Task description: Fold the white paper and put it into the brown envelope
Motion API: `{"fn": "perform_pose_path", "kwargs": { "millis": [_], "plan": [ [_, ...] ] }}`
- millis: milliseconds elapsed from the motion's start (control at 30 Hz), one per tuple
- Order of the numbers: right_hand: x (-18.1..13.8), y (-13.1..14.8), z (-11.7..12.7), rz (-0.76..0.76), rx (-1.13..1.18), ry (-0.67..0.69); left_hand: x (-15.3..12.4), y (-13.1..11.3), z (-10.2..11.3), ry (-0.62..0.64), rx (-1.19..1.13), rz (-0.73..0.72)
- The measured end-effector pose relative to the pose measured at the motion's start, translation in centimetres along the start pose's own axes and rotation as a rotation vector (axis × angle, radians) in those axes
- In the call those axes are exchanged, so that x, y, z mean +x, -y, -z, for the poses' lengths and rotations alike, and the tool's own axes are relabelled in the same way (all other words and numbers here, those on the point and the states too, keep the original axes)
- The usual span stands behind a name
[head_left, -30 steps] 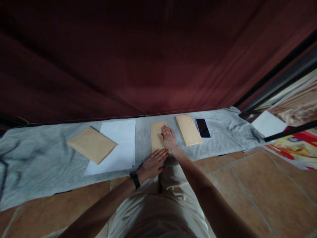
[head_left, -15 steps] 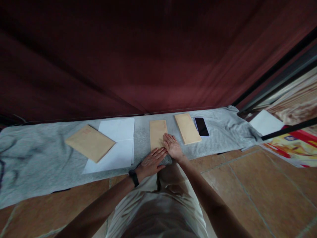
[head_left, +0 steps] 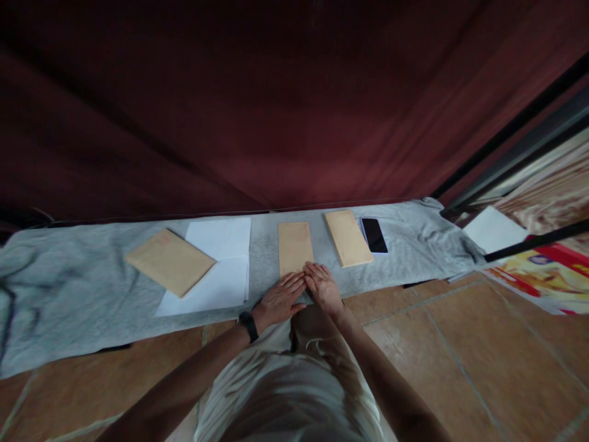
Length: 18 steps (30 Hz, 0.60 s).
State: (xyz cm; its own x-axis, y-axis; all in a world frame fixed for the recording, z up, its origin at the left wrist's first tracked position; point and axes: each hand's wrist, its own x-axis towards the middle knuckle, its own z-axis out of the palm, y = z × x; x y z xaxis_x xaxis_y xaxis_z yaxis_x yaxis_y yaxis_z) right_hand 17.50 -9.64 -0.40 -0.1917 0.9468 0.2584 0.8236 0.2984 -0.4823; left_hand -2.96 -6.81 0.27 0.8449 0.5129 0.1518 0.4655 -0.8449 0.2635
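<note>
A narrow tan envelope lies flat on the grey cloth straight in front of me. My left hand, with a black wristband, rests flat with fingers stretched out, its tips at the envelope's near edge. Beside it my right hand also lies flat and open, fingertips on the envelope's near right corner. Neither hand holds anything.
A second narrow tan envelope and a dark phone lie to the right. At left a larger tan envelope lies on white paper sheets. A dark red curtain hangs behind. Tiled floor, a white sheet and colourful printed material are at right.
My right hand has slid back along the narrow envelope from its far part to its near edge. The left hand has barely moved.
</note>
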Motion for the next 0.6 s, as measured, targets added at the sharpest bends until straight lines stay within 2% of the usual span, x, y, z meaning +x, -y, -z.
{"fn": "perform_pose_path", "kwargs": {
  "millis": [200,400,600],
  "plan": [
    [-1.2,0.2,0.0,0.013,0.011,-0.018,-0.3,0.2,-0.2,-0.014,-0.027,0.008],
    [-3.1,0.6,0.2,0.020,0.016,-0.025,-0.7,0.2,-0.3,-0.080,-0.048,0.028],
    [-4.3,1.4,0.7,-0.036,0.021,-0.013,-1.7,-0.5,-0.3,-0.137,-0.019,0.092]
  ]
}}
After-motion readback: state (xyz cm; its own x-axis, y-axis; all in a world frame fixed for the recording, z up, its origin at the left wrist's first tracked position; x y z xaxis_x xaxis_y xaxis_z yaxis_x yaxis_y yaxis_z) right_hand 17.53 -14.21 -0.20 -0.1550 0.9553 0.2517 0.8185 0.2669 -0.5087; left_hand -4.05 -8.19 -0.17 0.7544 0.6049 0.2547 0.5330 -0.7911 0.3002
